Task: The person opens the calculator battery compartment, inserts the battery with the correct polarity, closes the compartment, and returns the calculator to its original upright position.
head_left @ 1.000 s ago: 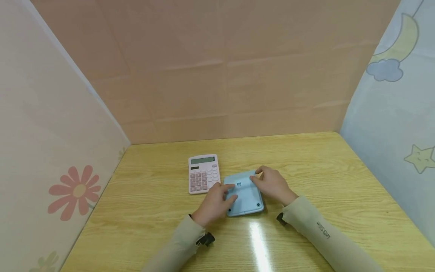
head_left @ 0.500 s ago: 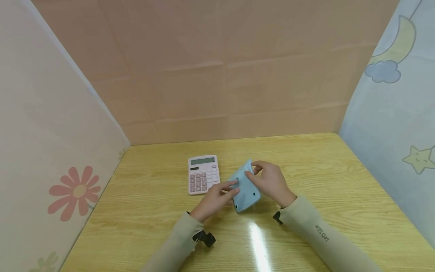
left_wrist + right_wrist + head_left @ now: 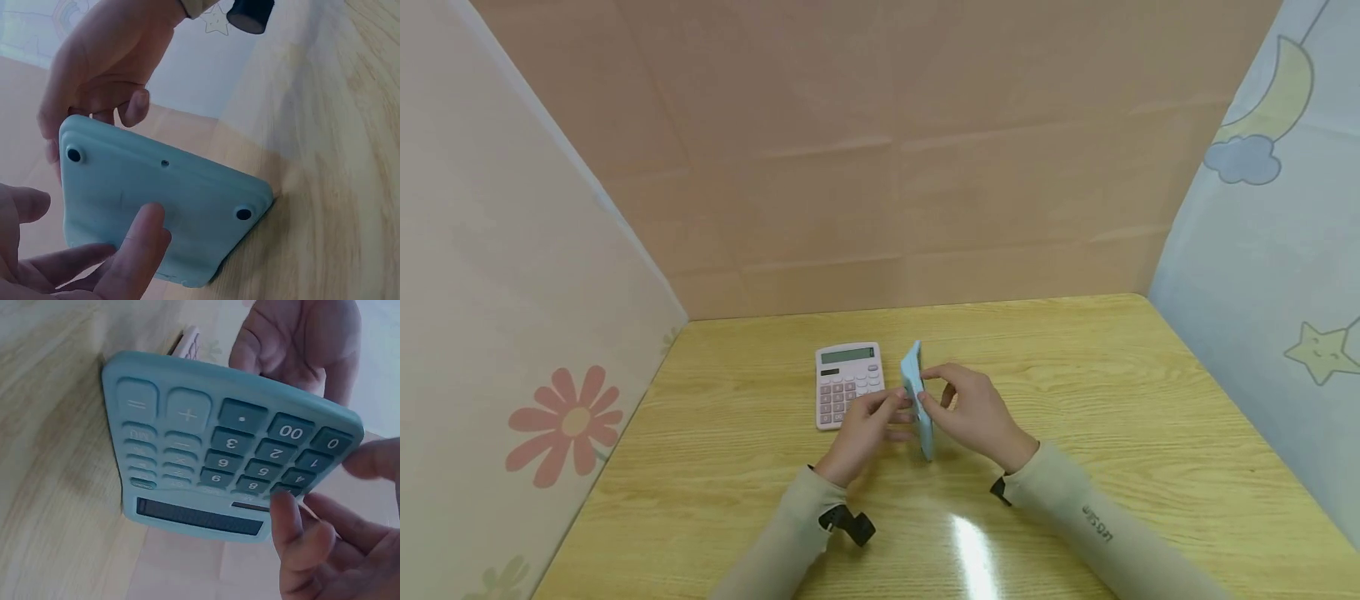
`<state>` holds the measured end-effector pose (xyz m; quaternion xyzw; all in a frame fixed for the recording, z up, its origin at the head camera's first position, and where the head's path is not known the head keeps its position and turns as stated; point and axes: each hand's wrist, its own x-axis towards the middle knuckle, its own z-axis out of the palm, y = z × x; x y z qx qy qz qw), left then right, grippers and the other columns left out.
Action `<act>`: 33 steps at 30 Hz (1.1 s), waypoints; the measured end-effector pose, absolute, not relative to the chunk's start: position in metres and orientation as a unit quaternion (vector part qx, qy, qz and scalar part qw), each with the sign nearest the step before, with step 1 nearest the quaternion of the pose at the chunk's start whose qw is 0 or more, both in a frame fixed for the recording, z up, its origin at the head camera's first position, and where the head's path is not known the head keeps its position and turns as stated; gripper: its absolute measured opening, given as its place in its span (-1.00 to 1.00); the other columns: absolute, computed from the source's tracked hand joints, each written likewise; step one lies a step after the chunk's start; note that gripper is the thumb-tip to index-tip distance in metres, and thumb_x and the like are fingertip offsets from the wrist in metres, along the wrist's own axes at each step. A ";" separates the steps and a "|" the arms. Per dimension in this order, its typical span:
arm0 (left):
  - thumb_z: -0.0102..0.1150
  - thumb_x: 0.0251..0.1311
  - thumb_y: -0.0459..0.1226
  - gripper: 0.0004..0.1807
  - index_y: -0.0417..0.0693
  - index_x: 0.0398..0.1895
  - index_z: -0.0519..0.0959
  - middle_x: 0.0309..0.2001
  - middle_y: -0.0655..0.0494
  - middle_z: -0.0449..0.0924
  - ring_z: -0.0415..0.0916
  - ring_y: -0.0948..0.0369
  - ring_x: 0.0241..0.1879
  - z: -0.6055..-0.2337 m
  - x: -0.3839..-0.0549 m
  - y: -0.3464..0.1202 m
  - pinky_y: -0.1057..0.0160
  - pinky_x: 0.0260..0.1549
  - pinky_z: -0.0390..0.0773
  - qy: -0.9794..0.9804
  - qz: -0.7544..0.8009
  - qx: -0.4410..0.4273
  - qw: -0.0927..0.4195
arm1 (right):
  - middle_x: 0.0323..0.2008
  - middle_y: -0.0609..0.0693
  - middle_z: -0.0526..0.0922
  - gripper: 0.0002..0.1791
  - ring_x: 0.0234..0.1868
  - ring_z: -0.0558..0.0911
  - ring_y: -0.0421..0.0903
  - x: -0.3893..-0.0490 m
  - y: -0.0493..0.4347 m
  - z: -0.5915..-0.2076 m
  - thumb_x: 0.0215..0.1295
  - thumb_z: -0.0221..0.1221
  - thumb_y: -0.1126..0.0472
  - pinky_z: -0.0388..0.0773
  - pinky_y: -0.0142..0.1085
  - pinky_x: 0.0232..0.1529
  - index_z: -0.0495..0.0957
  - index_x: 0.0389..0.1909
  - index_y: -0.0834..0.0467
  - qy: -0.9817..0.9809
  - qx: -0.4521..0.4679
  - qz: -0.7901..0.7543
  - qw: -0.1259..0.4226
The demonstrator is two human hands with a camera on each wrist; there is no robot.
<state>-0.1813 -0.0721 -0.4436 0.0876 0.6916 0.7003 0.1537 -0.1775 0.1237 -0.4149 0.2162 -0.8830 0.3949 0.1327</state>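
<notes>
A light blue calculator (image 3: pixel 927 435) stands nearly upright on one long edge above the table, between both hands. Its back faces left, with dark round feet in the left wrist view; its keys (image 3: pixel 241 419) and display face right in the right wrist view. With thumb and fingers, my right hand (image 3: pixel 976 414) pinches the raised long edge. My left hand (image 3: pixel 861 435) touches the back with extended fingers, its thumb apart from the case. Just left, a pink calculator (image 3: pixel 847 367) lies face up, its lower right partly hidden behind the left hand.
The wood-grain table (image 3: pixel 1075 375) meets a tan cloth backdrop (image 3: pixel 895 167) at its far edge. Patterned cloth walls stand on the left and right. Dark wrist cameras are strapped at both cuffs.
The blue calculator lay nearly flat with its back up; its right edge has come up and it now stands on its left edge. Both hands stayed with it, the right moving left.
</notes>
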 end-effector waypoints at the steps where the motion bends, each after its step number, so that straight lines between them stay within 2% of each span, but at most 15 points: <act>1: -0.02 0.52 -0.02 -0.49 -0.26 0.22 0.54 0.11 -0.17 0.60 0.62 -0.10 0.03 -0.444 -0.182 -0.073 0.03 -0.12 0.71 0.693 0.700 0.087 0.150 | -0.06 0.04 0.72 -0.68 -0.51 0.51 -0.30 -0.177 0.123 -0.416 0.28 0.34 0.19 0.43 -0.40 -0.64 0.66 0.03 0.18 -0.880 0.227 0.398 0.126; 6: 0.02 0.49 0.03 -0.45 -0.29 0.16 0.58 0.06 -0.16 0.61 0.66 -0.02 -0.08 -0.442 -0.184 -0.076 0.08 -0.26 0.74 0.699 0.694 0.081 0.154 | 0.16 0.04 0.62 -0.55 -0.38 0.58 -0.21 -0.175 0.122 -0.422 0.32 0.31 0.07 0.53 -0.37 -0.43 0.59 0.17 0.15 -0.875 0.266 0.396 0.078; 9: 0.06 0.47 0.01 -0.45 -0.32 0.16 0.56 0.00 -0.16 0.60 0.66 0.03 -0.16 -0.441 -0.184 -0.077 0.07 -0.33 0.74 0.701 0.689 0.079 0.167 | 0.14 0.02 0.61 -0.46 -0.38 0.57 -0.13 -0.175 0.122 -0.425 0.32 0.31 -0.02 0.49 -0.40 -0.42 0.54 0.24 0.13 -0.880 0.284 0.377 0.057; 13: 0.04 0.50 -0.14 -0.54 -0.38 0.19 0.52 -0.05 -0.17 0.62 0.65 0.09 -0.22 -0.440 -0.183 -0.079 0.12 -0.36 0.74 0.701 0.688 0.072 0.176 | 0.11 0.01 0.62 -0.38 -0.36 0.59 -0.10 -0.175 0.122 -0.429 0.24 0.37 -0.04 0.51 -0.38 -0.39 0.51 0.26 0.12 -0.892 0.292 0.343 0.041; 20: 0.00 0.51 -0.28 -0.54 -0.51 0.28 0.38 0.04 -0.27 0.62 0.64 0.15 -0.42 -0.454 -0.186 -0.077 0.16 -0.41 0.73 0.730 0.658 0.045 0.179 | 0.10 0.04 0.59 -0.19 -0.09 0.65 -0.03 -0.174 0.124 -0.437 -0.04 0.48 -0.23 0.64 -0.11 -0.24 0.57 0.18 0.13 -0.962 0.197 0.190 0.020; 25: 0.02 0.48 -0.33 -0.56 -0.53 0.26 0.38 -0.01 -0.28 0.63 0.61 0.09 -0.55 -0.463 -0.189 -0.074 0.12 -0.50 0.71 0.769 0.618 0.041 0.160 | 0.01 0.03 0.57 -0.17 -0.21 0.62 -0.08 -0.175 0.127 -0.443 -0.16 0.53 -0.27 0.61 -0.18 -0.34 0.62 0.10 0.15 -0.974 0.164 0.154 0.020; 28: 0.07 0.45 -0.34 -0.55 -0.51 0.26 0.39 -0.11 -0.21 0.66 0.59 0.10 -0.62 -0.465 -0.189 -0.070 0.14 -0.55 0.69 0.794 0.587 0.040 0.154 | 0.01 0.02 0.56 -0.18 -0.25 0.60 -0.12 -0.177 0.128 -0.447 -0.16 0.53 -0.27 0.57 -0.24 -0.40 0.64 0.08 0.17 -0.973 0.172 0.154 0.025; 30: 0.12 0.42 -0.32 -0.53 -0.49 0.26 0.40 -0.15 -0.15 0.66 0.58 0.16 -0.64 -0.467 -0.189 -0.069 0.19 -0.58 0.67 0.810 0.566 0.039 0.150 | 0.02 0.03 0.55 -0.18 -0.27 0.59 -0.13 -0.179 0.129 -0.449 -0.15 0.53 -0.27 0.55 -0.26 -0.43 0.64 0.08 0.17 -0.972 0.176 0.154 0.025; 33: 0.18 0.37 -0.32 -0.51 -0.48 0.25 0.42 -0.17 -0.13 0.66 0.58 0.15 -0.64 -0.465 -0.189 -0.066 0.23 -0.61 0.65 0.825 0.545 0.041 0.141 | 0.03 0.03 0.54 -0.18 -0.27 0.58 -0.14 -0.182 0.131 -0.452 -0.15 0.53 -0.27 0.53 -0.27 -0.46 0.64 0.07 0.17 -0.971 0.180 0.153 0.029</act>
